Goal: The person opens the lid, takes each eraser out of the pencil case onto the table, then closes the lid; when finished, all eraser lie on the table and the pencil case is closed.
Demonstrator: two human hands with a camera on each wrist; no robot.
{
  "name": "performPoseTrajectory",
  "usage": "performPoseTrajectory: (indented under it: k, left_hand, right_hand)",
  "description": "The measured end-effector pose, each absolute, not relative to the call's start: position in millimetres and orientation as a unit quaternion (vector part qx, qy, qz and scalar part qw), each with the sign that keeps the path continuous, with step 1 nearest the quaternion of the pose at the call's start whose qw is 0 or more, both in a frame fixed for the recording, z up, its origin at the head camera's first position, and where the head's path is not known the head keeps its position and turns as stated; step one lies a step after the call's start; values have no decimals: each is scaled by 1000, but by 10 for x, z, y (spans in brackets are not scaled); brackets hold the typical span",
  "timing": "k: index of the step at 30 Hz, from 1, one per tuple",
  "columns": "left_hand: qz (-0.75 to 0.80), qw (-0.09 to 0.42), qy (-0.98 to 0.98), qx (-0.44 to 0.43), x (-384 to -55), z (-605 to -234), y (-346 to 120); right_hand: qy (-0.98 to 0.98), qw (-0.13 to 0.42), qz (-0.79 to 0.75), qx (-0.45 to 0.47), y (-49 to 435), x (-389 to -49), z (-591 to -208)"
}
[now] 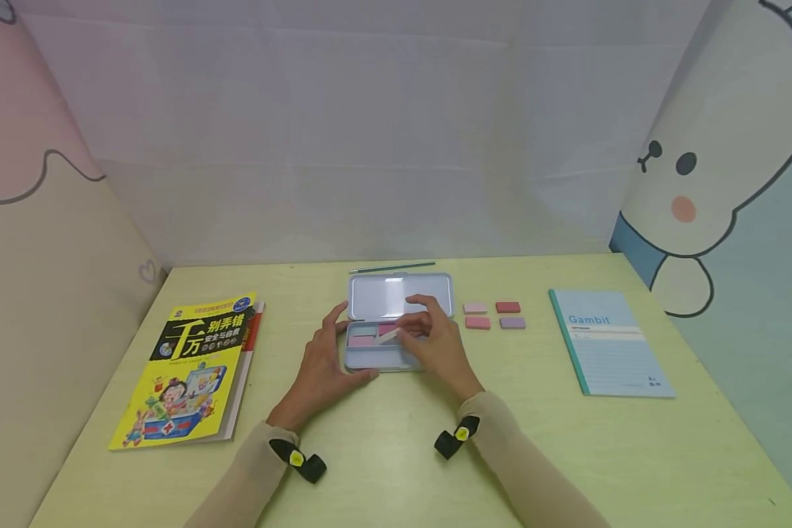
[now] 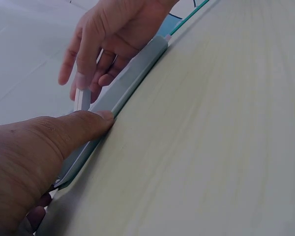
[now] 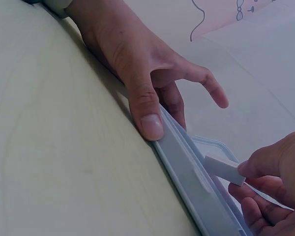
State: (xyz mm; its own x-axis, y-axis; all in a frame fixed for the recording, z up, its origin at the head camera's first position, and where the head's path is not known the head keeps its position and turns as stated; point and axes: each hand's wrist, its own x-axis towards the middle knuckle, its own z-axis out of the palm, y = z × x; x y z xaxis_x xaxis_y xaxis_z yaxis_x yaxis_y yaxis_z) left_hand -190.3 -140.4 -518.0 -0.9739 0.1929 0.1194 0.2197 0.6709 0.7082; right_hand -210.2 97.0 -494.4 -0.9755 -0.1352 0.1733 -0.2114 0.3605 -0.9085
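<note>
An open pale blue tin pencil case (image 1: 378, 358) lies on the table, its lid (image 1: 372, 295) folded back. My left hand (image 1: 323, 367) grips the case's left end, the thumb (image 3: 150, 120) on the front edge and the fingers round the side. Over the case, my right hand (image 1: 441, 346) pinches a small white eraser-like block (image 3: 225, 169) between thumb and fingers. The block is tilted, one end toward the divided back row. A light pink block (image 1: 361, 341) and a darker pink block (image 1: 386, 328) sit in that row; my right hand hides part of it.
Right of the case lie a pale pink block (image 1: 475, 308), a red block (image 1: 508, 307), a pink block (image 1: 478, 323) and a purple block (image 1: 512, 323). Behind the lid is a green pencil (image 1: 396, 268). Books (image 1: 185, 381) lie left, a blue notebook (image 1: 614, 352) right.
</note>
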Motion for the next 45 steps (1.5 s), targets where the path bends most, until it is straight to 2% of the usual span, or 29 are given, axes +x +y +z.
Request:
performPoseTrajectory:
  k: [21, 34, 45]
  left_hand:
    - [-392, 29, -912, -115, -1896, -5191, -1399]
    - [-388, 25, -915, -109, -1898, -5199, -1395]
    - [-386, 18, -916, -104, -1891, -5190, -1400]
  right_hand:
    - [-809, -16, 587, 22, 1524, -2318, -4675]
    - [-819, -109, 564, 14, 2084, -2383, -4579]
    - [-853, -173, 492, -27, 2289, -2395, -4515]
